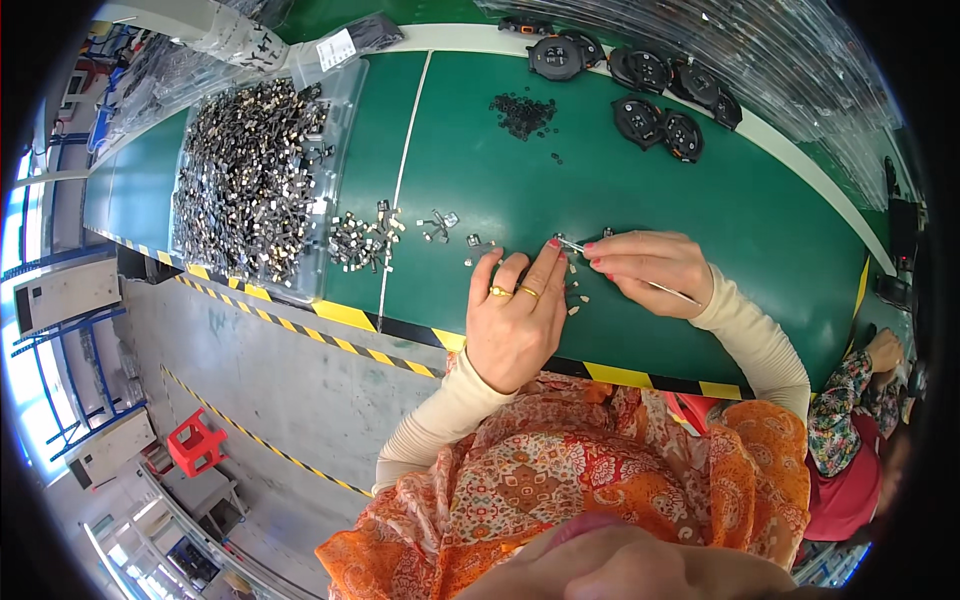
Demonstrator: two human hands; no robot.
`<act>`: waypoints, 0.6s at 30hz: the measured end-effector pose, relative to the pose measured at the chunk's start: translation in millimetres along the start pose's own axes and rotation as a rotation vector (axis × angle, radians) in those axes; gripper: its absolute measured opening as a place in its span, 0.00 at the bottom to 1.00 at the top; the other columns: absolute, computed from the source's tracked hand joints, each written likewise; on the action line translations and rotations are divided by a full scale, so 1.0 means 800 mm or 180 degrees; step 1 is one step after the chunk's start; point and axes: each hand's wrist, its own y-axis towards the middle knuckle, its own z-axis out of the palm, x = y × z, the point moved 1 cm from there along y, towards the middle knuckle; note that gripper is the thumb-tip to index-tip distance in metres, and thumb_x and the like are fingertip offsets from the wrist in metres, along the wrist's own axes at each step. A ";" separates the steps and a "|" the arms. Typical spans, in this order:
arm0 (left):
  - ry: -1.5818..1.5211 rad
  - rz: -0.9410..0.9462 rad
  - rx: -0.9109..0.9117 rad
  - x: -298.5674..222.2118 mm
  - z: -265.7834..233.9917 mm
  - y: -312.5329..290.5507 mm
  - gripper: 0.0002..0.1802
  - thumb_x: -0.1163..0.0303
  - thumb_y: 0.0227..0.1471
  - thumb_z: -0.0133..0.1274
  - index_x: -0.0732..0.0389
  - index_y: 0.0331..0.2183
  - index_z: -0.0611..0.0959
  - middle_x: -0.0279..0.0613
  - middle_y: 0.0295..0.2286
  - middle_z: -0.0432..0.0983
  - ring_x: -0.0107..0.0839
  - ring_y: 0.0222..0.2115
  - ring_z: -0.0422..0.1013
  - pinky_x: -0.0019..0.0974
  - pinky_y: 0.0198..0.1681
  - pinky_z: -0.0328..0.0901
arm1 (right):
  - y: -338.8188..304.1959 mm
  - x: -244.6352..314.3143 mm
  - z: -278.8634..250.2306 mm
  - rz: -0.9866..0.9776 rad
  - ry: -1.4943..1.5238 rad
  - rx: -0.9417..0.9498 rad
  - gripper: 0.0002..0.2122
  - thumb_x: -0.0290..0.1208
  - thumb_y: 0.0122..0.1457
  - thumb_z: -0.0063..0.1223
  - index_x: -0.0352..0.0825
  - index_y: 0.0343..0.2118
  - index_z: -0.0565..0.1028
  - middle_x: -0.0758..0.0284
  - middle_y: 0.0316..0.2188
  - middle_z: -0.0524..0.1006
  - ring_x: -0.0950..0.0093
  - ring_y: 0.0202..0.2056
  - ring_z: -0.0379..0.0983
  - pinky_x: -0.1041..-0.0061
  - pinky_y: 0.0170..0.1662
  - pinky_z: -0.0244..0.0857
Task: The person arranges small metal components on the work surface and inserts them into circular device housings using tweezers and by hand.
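My left hand (515, 325), with two rings on it, rests on the green tabletop. Its index finger and thumb come together at a tiny dark and metallic part (560, 238), mostly hidden by the fingertips. Pinched in my right hand (655, 268) are thin silver tweezers (672, 291); their tips meet the part at my left fingertips. Just beyond the right fingertips lies another small dark part (608, 232). A few pale little pieces (573, 298) are scattered between my hands. Left of my left hand lie loose small connector-like parts (438, 226).
A clear plastic bin (345, 130) heaped with small parts stands at the left, a smaller pile (360, 242) beside it. Black rings (523, 115) lie farther back. Several round black housings (556, 58) line the far edge. Striped tape (340, 314) marks the near edge. Another person (850, 450) sits at the right.
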 end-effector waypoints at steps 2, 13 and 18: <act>-0.0050 -0.0023 -0.0019 0.002 -0.001 -0.001 0.19 0.74 0.43 0.59 0.64 0.41 0.84 0.40 0.46 0.76 0.36 0.42 0.68 0.48 0.54 0.59 | 0.000 0.002 -0.002 0.0048 0.0037 0.0171 0.12 0.14 0.51 0.56 0.28 0.40 0.78 0.56 0.43 0.79 0.62 0.40 0.79 0.69 0.42 0.74; 0.0002 0.0111 -0.0009 0.007 -0.005 0.003 0.17 0.73 0.43 0.59 0.63 0.39 0.85 0.37 0.45 0.77 0.35 0.42 0.68 0.48 0.55 0.58 | -0.004 0.004 0.004 0.0200 0.0073 -0.0139 0.11 0.13 0.52 0.56 0.28 0.40 0.78 0.55 0.42 0.79 0.64 0.38 0.80 0.71 0.40 0.75; -0.0072 0.0039 0.0006 0.007 -0.005 0.004 0.17 0.75 0.43 0.58 0.62 0.40 0.85 0.34 0.45 0.78 0.34 0.40 0.69 0.49 0.56 0.58 | -0.003 0.005 0.007 0.0115 -0.0028 -0.0186 0.11 0.12 0.51 0.55 0.28 0.38 0.78 0.56 0.41 0.80 0.65 0.37 0.80 0.72 0.39 0.75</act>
